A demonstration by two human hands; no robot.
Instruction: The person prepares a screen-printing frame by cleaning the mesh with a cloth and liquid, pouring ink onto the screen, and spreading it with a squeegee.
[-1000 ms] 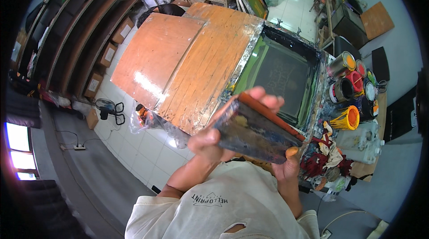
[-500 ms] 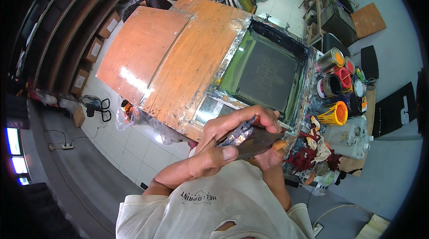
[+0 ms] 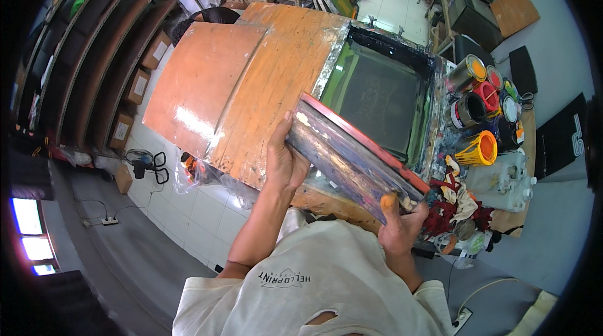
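A long screen-printing squeegee [image 3: 348, 159] stretches slantwise in front of my chest, its wooden handle stained with ink and its red blade edge facing away from me. My left hand [image 3: 287, 161] grips the upper left end. At the lower right end, my right hand [image 3: 404, 226] is closed round the handle, its thumb smeared orange. Beyond the squeegee lies a printing screen [image 3: 377, 100] with a dark mesh, green border and faint design. The squeegee hides the screen's near left corner.
The wooden worktable [image 3: 251, 91] carries a glossy orange-brown board [image 3: 201, 72] on its left. To the right stand open ink cans [image 3: 468, 110], a tipped yellow-orange ink pot [image 3: 480, 148], stained rags [image 3: 461, 201] and a translucent jug [image 3: 499, 179]. Shelving [image 3: 100, 72] lines the far left.
My hands have moved apart, left hand to the left and right hand slightly lower. The squeegee has turned, so its long face and red blade now show.
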